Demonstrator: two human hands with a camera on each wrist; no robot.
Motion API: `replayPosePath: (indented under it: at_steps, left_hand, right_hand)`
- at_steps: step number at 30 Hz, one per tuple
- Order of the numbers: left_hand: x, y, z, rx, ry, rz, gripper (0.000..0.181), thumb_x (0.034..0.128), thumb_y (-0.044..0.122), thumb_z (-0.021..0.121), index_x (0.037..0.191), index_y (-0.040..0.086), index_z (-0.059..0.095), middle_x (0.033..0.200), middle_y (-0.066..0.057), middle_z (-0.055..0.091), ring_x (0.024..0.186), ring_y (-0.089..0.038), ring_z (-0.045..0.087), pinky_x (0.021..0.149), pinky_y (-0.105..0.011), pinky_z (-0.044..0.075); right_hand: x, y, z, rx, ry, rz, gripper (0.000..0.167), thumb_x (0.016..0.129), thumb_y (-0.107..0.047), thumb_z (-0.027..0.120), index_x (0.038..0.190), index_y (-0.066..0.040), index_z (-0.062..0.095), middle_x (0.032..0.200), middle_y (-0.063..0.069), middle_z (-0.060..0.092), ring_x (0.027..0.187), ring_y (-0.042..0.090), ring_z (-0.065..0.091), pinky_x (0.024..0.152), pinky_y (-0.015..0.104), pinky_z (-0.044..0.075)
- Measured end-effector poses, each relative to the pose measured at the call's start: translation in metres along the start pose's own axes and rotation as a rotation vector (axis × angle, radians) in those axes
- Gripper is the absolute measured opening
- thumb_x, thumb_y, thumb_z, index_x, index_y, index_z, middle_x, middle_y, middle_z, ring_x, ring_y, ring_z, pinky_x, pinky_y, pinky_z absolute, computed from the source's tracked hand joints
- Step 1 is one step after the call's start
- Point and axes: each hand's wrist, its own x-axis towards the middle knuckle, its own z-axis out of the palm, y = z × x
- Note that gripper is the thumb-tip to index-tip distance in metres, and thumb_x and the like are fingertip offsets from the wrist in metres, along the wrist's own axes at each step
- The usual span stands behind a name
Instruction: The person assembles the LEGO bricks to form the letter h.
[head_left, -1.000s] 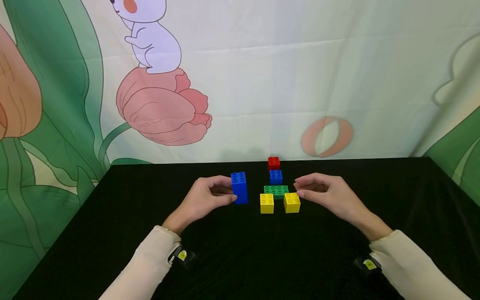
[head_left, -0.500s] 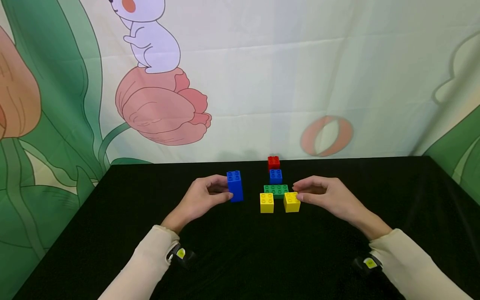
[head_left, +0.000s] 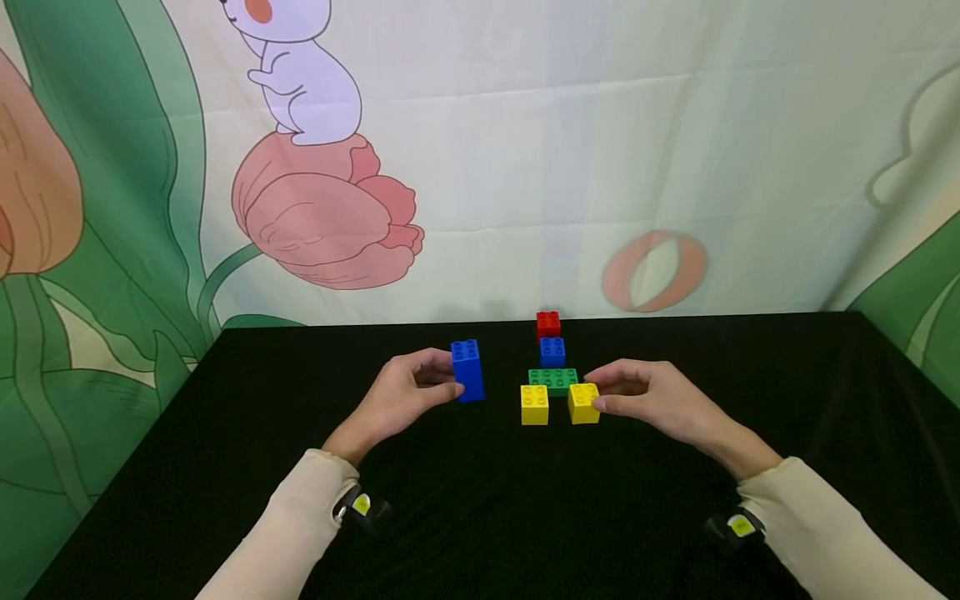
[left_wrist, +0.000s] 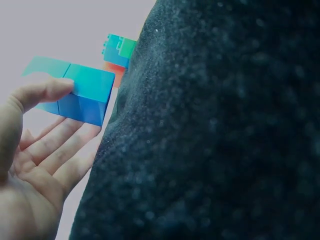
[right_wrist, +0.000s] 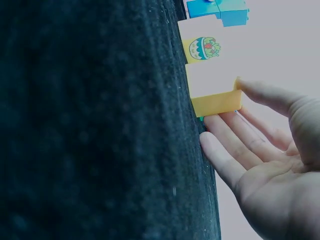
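Blue two-brick stack point(head_left: 468, 372), studs up, left of rightmost yellow block point(head_left: 582, 407)

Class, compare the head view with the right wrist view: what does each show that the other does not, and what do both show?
Only the head view: the red block and the white animal on the backdrop.
Only the right wrist view: the colourful print on one yellow block.
Both: the right hand, two yellow blocks, the blue tower and the black cloth.

Soft even light, washed-out wrist views
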Motion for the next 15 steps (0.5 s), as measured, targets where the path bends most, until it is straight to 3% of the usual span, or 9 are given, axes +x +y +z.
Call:
replayPosePath:
  at_steps: [15]
  left_hand:
    - [-0.0010,-0.0024,-0.0011,0.001,-0.020,-0.030,0.035,0.1010,0.013,0.074,0.133,0.001,0.066,0.128,-0.014,0.071,0.115,-0.028,0.070,0.102,-0.046,0.057]
  right_hand:
    - [0.0003,0.0018,0.0006,0.004,-0.005,0.005,0.047,0.099,-0.026,0.075,0.139,-0.004,0.064,0.134,0.016,0.065,0.113,0.027,0.068,0.097,0.045,0.058]
